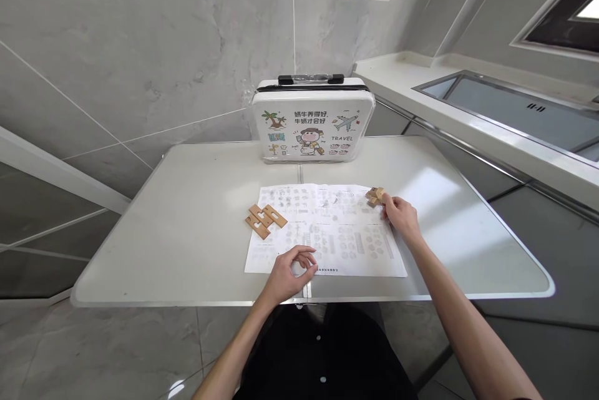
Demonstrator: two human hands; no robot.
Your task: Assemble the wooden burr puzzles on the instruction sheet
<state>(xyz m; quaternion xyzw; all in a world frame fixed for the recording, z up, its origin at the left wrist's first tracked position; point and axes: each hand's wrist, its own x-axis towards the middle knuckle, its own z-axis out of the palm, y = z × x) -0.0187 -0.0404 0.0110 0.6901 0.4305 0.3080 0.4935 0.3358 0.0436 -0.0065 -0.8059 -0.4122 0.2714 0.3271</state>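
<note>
My right hand [403,218] pinches the edge of a small wooden interlocking puzzle [375,196], a cluster of light and dark brown pieces at the right far corner of the paper sheet [327,244]. The sheet lies flat, with faint diagrams and text printed on it. My left hand [289,274] rests at the sheet's near edge, fingers loosely curved and thumb apart, nothing in it. Beyond that hand, to the left, flat wooden puzzle pieces [266,219] with cut-out slots lie against each other, partly over the sheet's left edge.
A white folding table [187,250] with a metal rim carries everything. At its back stands a white printed suitcase [313,128] with a black handle, against the tiled wall [163,44]. To the right runs a counter [397,72] with a sink [515,107].
</note>
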